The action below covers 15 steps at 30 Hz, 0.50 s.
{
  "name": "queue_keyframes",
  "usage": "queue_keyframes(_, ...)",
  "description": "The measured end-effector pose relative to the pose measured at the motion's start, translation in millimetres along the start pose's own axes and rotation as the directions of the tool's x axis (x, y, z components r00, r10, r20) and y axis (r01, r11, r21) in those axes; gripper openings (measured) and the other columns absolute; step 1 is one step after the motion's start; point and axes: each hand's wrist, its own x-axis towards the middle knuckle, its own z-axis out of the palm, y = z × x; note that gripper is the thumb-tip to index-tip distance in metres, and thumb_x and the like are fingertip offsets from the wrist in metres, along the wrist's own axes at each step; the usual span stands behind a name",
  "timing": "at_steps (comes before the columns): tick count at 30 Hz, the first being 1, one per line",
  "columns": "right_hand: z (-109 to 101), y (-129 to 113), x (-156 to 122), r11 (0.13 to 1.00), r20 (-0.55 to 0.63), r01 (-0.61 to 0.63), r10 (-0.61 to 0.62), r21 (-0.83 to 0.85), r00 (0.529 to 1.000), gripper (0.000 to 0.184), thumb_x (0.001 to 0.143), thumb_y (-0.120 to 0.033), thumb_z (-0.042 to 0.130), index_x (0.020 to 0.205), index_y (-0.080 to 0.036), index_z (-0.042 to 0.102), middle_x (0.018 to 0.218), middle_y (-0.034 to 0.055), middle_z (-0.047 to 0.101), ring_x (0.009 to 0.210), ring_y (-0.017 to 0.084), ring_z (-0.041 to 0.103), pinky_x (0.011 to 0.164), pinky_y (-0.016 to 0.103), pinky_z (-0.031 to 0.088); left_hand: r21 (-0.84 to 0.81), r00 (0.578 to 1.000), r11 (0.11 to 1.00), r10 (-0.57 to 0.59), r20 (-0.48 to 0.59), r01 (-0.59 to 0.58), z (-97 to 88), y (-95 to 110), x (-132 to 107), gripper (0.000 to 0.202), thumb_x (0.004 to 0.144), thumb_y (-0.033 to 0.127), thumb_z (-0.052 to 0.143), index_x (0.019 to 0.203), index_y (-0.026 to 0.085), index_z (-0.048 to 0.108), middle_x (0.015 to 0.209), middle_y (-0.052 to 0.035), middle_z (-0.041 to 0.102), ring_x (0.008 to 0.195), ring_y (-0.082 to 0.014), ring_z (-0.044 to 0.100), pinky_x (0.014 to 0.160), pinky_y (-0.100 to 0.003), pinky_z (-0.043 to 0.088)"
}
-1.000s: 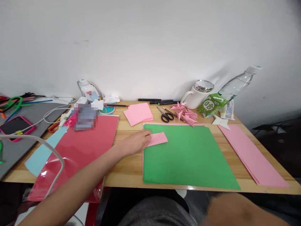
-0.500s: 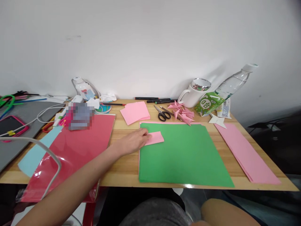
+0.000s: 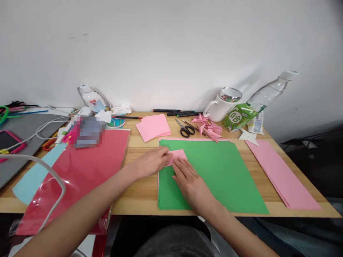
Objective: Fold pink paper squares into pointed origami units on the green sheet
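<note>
A small pink paper square (image 3: pixel 179 154) lies on the near-left corner of a large green sheet (image 3: pixel 214 171). My left hand (image 3: pixel 152 161) rests on the pink square's left edge, fingers lying loosely flat on it. My right hand (image 3: pixel 190 181) lies on the green sheet with fingers stretched out, its fingertips touching the square's lower edge. Neither hand has lifted the square off the sheet.
A stack of pink squares (image 3: pixel 153 126), scissors (image 3: pixel 184 129), folded pink pieces (image 3: pixel 210 129), markers (image 3: pixel 174 113), a white mug (image 3: pixel 223 103), a green packet (image 3: pixel 238 117) and a water bottle (image 3: pixel 268 94) stand behind. Pink strips (image 3: pixel 281 173) lie right, a red folder (image 3: pixel 80 171) left.
My right hand has come up from below the table edge onto the green sheet and reached the pink square. My left hand has stayed on the square's left edge.
</note>
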Motion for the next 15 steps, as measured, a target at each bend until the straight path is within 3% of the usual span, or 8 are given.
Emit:
queue_keyframes(3, 4.1, -1.9, -9.7, 0.997, 0.068, 0.022, -0.017, -0.076, 0.998, 0.034, 0.093, -0.017, 0.043, 0.119, 0.001, 0.055, 0.121, 0.0252, 0.059, 0.118, 0.032, 0.053, 0.096, 0.048, 0.049, 0.008, 0.997, 1.000, -0.021, 0.080, 0.020, -1.4, 1.0, -0.2, 0.033, 0.097, 0.035, 0.029, 0.101, 0.016, 0.055, 0.096, -0.0076, 0.050, 0.089, -0.0183, 0.048, 0.079, -0.031, 0.042)
queue_keyframes(9, 0.1, -5.7, -7.3, 0.995, 0.142, -0.015, 0.028, -0.094, 0.989, 0.033, 0.091, -0.019, 0.049, 0.117, -0.001, 0.057, 0.123, 0.0255, 0.055, 0.120, 0.033, 0.050, 0.099, 0.048, 0.045, 0.008, 0.991, 0.999, -0.038, 0.132, 0.037, -5.4, 1.3, -0.7, 0.029, 0.097, 0.033, 0.032, 0.107, 0.016, 0.053, 0.103, -0.0091, 0.050, 0.095, -0.0202, 0.047, 0.083, -0.033, 0.042)
queue_keyframes(15, 0.3, -4.6, -4.3, 0.995, 0.165, -0.062, 0.074, -0.080, 0.983, 0.035, 0.090, -0.020, 0.051, 0.122, -0.007, 0.055, 0.120, 0.0209, 0.056, 0.119, 0.031, 0.049, 0.097, 0.045, 0.046, -0.026, 0.994, 0.999, -0.017, 0.112, 0.020, -0.7, -3.1, -2.3, 0.029, 0.096, 0.035, 0.034, 0.112, 0.018, 0.051, 0.105, -0.0083, 0.049, 0.096, -0.0205, 0.047, 0.083, -0.032, 0.041)
